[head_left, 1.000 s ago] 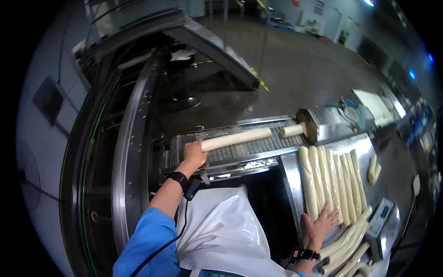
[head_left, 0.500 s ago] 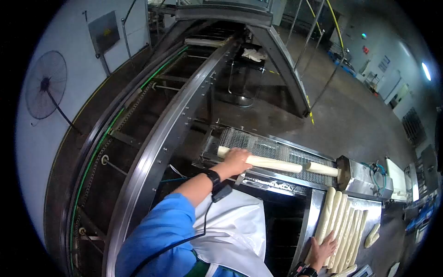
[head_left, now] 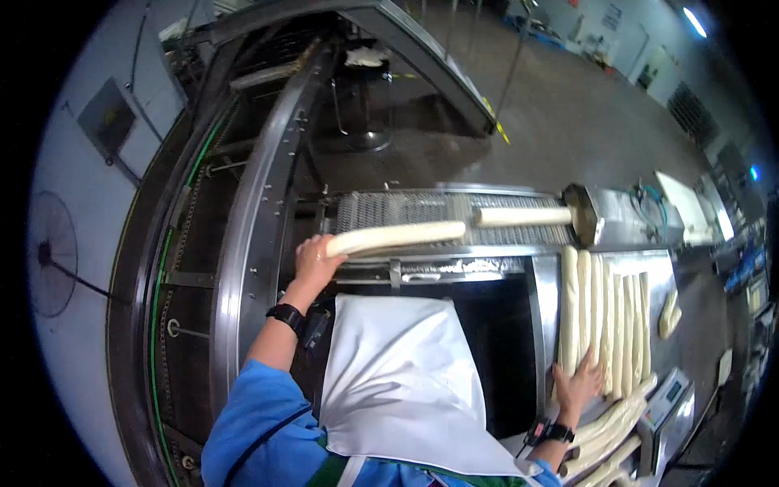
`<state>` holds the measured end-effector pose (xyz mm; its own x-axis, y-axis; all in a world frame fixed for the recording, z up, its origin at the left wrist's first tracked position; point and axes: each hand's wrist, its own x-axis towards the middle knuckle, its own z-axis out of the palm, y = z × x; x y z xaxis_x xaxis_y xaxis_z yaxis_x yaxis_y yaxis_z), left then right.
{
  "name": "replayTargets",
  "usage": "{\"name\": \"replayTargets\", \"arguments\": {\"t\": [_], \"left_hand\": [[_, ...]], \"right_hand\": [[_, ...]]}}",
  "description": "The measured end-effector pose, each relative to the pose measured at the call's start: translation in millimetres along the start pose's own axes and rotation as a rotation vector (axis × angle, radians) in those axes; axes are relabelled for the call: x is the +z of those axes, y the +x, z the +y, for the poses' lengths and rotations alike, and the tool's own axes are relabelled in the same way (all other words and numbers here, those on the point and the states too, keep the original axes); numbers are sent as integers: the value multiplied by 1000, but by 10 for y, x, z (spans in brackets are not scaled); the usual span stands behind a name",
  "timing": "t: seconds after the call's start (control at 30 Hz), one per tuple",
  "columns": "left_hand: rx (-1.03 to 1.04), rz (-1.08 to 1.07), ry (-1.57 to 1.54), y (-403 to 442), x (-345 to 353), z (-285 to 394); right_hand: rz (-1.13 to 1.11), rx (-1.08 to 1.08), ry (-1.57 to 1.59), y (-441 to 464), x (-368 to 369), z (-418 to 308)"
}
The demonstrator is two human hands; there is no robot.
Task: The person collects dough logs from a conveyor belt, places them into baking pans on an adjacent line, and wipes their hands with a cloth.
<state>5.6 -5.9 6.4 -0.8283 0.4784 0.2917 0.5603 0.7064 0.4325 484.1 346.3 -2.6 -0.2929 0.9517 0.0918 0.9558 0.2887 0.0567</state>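
Note:
My left hand [head_left: 315, 258] is closed around the left end of a long pale dough log [head_left: 398, 235]. The log lies at a slight tilt over the front side of a mesh conveyor belt [head_left: 381, 207]. Another dough log [head_left: 523, 216] rests on the belt and reaches to the metal outlet at its right. My right hand [head_left: 578, 383], fingers spread, touches the near ends of a row of dough logs [head_left: 610, 321] laid side by side on the steel table [head_left: 548, 304].
More dough strips [head_left: 604, 430] lie in front of the row, beside a digital scale [head_left: 672, 398]. A small dough piece [head_left: 669, 315] sits at the table's right. The metal outlet housing [head_left: 621, 217] closes the belt's right end. A curved steel rail [head_left: 235, 284] runs along my left.
My left hand has moved left and toward me, and its log has shifted toward the belt's near side. The log at the outlet shows more length. My view has turned right.

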Motion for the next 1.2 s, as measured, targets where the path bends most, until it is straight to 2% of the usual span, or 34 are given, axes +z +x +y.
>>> {"name": "replayTargets", "arguments": {"t": [0.17,0.23,0.27,0.33,0.4,0.47,0.53,0.67,0.73,0.87,0.97,1.1,1.13,1.2], "left_hand": [[124,32,84,-7,50,-10],[30,54,-189,-47,114,2],[35,49,-188,-70,110,35],[-677,-321,-1036,-150,-81,341],[-713,-352,-1100,-206,-168,537],[-729,-438,-1312,-228,-182,604],[-705,-450,-1308,-211,-311,846],[-436,-570,-1315,-111,-499,1385],[-367,-626,-1384,-75,-584,1742],[-16,-851,-1588,41,-685,2232],[15,-900,-1763,154,-918,2447],[-165,-810,-2104,492,-753,2218],[-182,-667,-2056,596,-868,2152],[-83,-447,-1962,952,-1019,1913]], "right_hand": [[62,-70,91,10,80,92],[74,-58,120,28,133,131],[90,-55,150,30,148,137],[83,-51,135,15,106,108],[80,-50,119,25,78,90],[75,-54,138,32,65,86],[83,-61,142,31,52,85],[100,-68,118,88,187,131],[127,-74,127,72,154,87],[122,-39,94,95,153,56],[169,-70,78,85,186,97],[73,-31,85,56,-47,-12],[57,-25,89,39,-42,-9],[111,-58,85,66,82,62]]}}
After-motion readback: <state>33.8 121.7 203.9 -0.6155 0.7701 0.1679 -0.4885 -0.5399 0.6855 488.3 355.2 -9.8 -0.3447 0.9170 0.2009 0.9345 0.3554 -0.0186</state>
